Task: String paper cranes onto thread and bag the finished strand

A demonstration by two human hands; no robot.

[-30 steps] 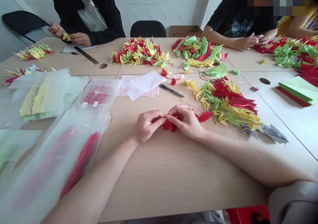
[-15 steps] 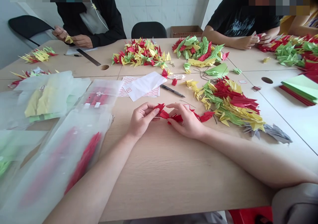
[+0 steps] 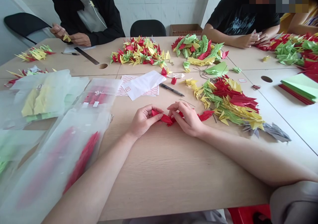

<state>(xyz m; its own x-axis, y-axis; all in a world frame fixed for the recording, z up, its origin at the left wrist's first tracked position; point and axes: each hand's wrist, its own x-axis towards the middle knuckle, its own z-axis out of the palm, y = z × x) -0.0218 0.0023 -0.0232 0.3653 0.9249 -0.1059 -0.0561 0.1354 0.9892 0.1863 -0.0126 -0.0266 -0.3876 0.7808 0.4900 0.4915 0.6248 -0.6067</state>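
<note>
My left hand [image 3: 142,122] pinches a red folded paper crane [image 3: 167,119] between thumb and fingers, low over the table's middle. Right beside it is my right hand [image 3: 188,120], its fingers curled and their tips close together; what they grip, if anything, is too small to make out. More red paper cranes [image 3: 205,115] lie in a row under and past my right hand. They lead towards a large bunch of red, yellow and green paper cranes [image 3: 230,100] on the right, with a grey one [image 3: 277,132] at its near end.
Clear plastic bags [image 3: 58,157] of folded red paper cover the left side. Ahead lie a white paper sheet [image 3: 144,85], a pen [image 3: 172,89] and two crane heaps [image 3: 140,52]. Green and red paper squares [image 3: 299,86] are stacked at right. Co-workers' hands [image 3: 80,39] work across the table.
The red crane in my left hand has tilted and dropped slightly. My right hand's fingers have curled inward, closer together, near the same spot.
</note>
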